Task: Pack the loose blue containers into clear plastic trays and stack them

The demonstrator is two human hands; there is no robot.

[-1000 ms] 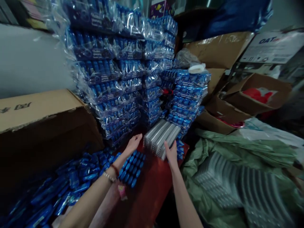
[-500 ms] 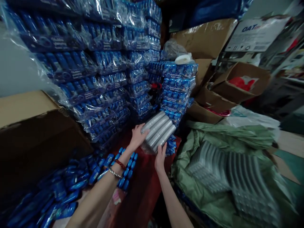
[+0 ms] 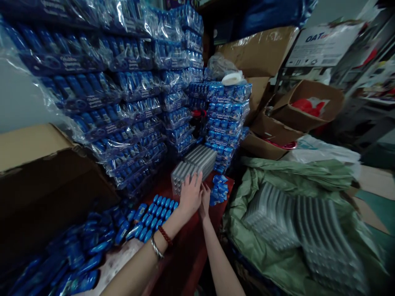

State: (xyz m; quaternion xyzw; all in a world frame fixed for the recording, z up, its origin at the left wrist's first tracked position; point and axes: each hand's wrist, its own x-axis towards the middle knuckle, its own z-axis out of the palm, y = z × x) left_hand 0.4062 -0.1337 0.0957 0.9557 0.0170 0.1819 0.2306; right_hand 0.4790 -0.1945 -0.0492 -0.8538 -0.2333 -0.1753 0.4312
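Observed against half a second ago: left hand (image 3: 191, 195) shifted from the left side of the clear trays to their near right part; right hand (image 3: 205, 200) now close beside it, rather than apart at the near corner. Also noted: trays now arranged as a front stack (image 3: 179, 176) and a rear stack (image 3: 203, 155), adjoining on the red surface (image 3: 189, 250). Judged to mean placing largely done, with adjustment of position in hand.

Left fingers: extended and spread over the near right part of the front stack, with no closed grip evident. Right fingers: partly hidden behind the left hand; grip impossible to tell. Front stack mostly left of and beyond both hands; blue bottles (image 3: 156, 216) nearer and to the left, crumpled blue pieces (image 3: 219, 190) just to the right.
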